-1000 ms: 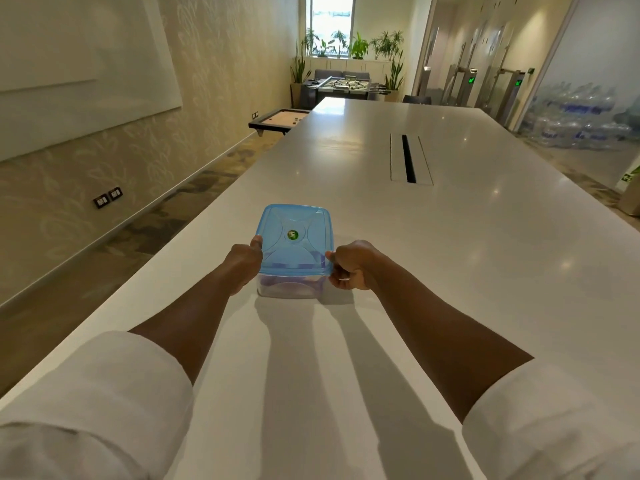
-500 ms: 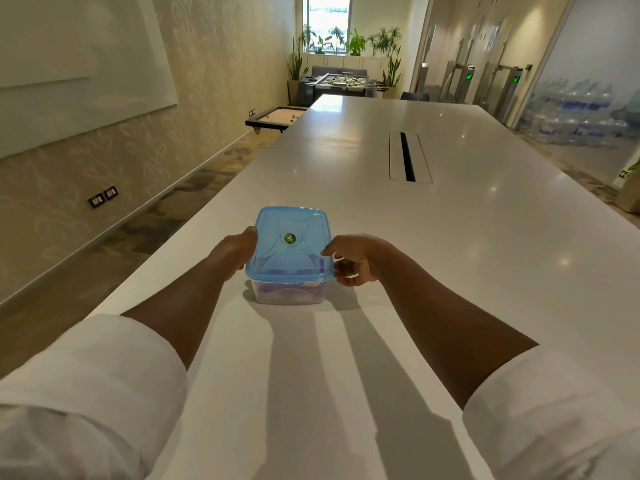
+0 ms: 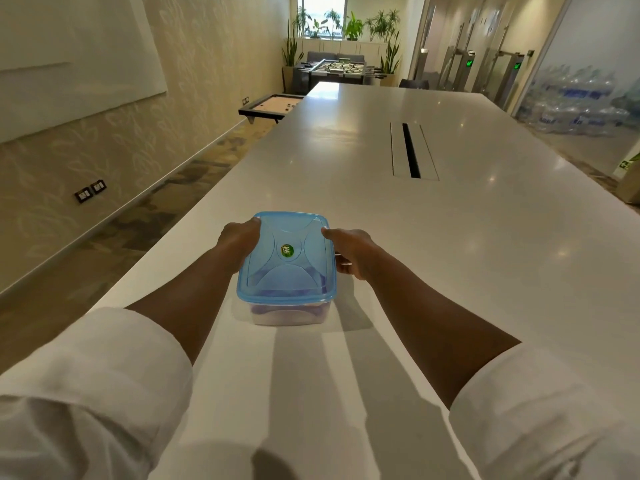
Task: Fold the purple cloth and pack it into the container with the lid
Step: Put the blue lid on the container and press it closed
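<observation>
A clear plastic container (image 3: 289, 315) with a blue lid (image 3: 287, 268) stands on the white table (image 3: 450, 237) in front of me. The lid is on and carries a small green sticker in its middle. The purple cloth (image 3: 266, 308) shows faintly through the clear wall, inside the container. My left hand (image 3: 239, 240) holds the container's left side, thumb on the lid's edge. My right hand (image 3: 349, 252) holds the right side, a fingertip on the lid's rim.
The table's left edge runs close to the container, with floor beyond it. A cable slot (image 3: 412, 150) lies in the table farther ahead. A foosball table (image 3: 337, 69) and plants stand at the far end of the room.
Both hands have slid the container toward me and slightly right; my grip shifted farther along its sides. The lid stays on.
</observation>
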Action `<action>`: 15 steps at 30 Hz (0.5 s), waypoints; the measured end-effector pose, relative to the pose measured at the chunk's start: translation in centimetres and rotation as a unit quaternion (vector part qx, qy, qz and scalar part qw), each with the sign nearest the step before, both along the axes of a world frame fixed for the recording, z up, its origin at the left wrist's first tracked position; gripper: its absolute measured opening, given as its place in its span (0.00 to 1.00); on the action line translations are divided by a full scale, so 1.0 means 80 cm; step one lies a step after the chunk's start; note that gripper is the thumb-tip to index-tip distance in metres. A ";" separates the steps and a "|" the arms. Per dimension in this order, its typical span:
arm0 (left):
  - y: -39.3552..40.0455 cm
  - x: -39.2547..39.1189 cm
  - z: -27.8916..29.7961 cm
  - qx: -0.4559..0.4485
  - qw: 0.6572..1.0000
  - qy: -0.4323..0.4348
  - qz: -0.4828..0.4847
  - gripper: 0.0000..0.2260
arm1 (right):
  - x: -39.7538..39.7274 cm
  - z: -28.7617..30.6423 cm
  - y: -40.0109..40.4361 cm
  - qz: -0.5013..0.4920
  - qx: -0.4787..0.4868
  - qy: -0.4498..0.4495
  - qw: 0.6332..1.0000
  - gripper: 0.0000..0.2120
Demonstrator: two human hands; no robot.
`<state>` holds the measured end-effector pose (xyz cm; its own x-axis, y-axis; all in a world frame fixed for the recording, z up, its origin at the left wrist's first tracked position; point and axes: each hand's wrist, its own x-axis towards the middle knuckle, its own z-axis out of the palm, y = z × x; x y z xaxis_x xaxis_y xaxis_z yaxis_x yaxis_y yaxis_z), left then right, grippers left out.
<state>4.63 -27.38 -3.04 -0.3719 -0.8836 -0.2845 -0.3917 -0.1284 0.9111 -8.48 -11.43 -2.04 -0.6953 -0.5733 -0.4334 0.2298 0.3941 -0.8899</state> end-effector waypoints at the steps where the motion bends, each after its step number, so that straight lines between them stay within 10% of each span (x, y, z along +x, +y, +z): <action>1: -0.004 -0.004 0.000 0.001 1.000 0.005 0.004 0.17 | -0.003 -0.002 -0.004 -0.006 -0.006 0.001 1.000 0.17; 15: -0.035 -0.028 -0.001 0.020 0.999 0.028 0.003 0.18 | -0.026 -0.014 -0.048 -0.070 -0.049 0.009 0.996 0.14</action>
